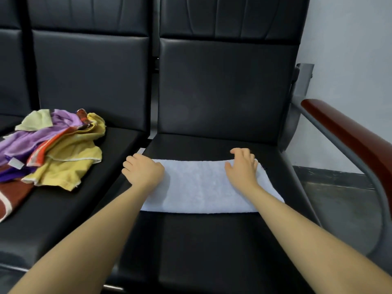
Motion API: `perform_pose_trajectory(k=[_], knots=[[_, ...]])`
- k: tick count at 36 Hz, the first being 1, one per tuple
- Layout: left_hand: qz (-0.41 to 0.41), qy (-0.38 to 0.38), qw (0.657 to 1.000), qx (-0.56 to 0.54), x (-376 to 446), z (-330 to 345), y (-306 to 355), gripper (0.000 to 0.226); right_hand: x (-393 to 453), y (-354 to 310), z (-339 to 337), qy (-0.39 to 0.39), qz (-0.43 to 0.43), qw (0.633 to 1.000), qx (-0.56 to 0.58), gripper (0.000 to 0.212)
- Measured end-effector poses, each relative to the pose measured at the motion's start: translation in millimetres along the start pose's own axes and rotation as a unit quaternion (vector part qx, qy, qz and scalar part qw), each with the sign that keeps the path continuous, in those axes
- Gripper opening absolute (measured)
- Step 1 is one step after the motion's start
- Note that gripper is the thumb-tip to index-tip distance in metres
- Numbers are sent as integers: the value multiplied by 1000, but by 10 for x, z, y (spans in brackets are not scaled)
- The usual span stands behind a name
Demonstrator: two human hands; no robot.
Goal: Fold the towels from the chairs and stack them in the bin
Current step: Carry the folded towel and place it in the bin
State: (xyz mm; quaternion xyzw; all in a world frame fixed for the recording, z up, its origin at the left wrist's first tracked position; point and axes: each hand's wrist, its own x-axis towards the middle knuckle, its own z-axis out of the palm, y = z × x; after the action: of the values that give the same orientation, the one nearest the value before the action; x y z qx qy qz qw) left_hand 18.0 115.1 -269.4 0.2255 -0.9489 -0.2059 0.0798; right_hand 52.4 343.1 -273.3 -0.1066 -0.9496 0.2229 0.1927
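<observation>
Standing over a row of black chairs point(222, 85), a person is looking down at the seats, both bare forearms reaching forward. The right-hand seat is carrying a pale blue towel point(201, 185), lying flat as a long band whose long axis is running left to right across the seat. On the neighbouring seat to the left, a pile point(57, 145) of unfolded towels in yellow, purple, orange and brown is waiting, well apart from the blue one. A red-brown armrest point(350, 134) is edging the chair on the right. No bin is showing.

The left hand point(144, 169) is pressing on the towel's far left corner, fingers curled down at the cloth's edge; whether it is pinching the cloth cannot be told. The right hand point(242, 164) is resting on the far right end, fingers bent and spread over the edge, also not clearly gripping.

Each hand is sitting at one short end, so the likely next fold would be bringing one end across to meet the other along that long axis.
</observation>
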Motion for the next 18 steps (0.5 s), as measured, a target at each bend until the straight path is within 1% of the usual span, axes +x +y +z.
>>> perform_pose_trajectory(k=[4, 7, 10, 13, 15, 18], knots=[[-7, -19, 999, 46, -83, 16, -100, 54, -150, -106, 84, -91, -126, 988, 13, 41], [6, -30, 996, 86, -137, -9, -175, 50, -246, -154, 119, -173, -167, 971, 0, 49], [37, -30, 989, 140, -210, -47, -264, 45, -339, -152, 106, -223, -168, 958, -61, 49], [78, -5, 976, 201, -307, -90, -316, 44, -426, -145, 64, -237, -158, 954, -97, 50], [99, 2, 973, 208, -367, -105, -348, 42, -504, -141, 36, -244, -149, 952, -110, 51], [140, 7, 965, 219, -467, -120, -388, 29, -609, -146, -3, -248, -138, 952, -115, 52]])
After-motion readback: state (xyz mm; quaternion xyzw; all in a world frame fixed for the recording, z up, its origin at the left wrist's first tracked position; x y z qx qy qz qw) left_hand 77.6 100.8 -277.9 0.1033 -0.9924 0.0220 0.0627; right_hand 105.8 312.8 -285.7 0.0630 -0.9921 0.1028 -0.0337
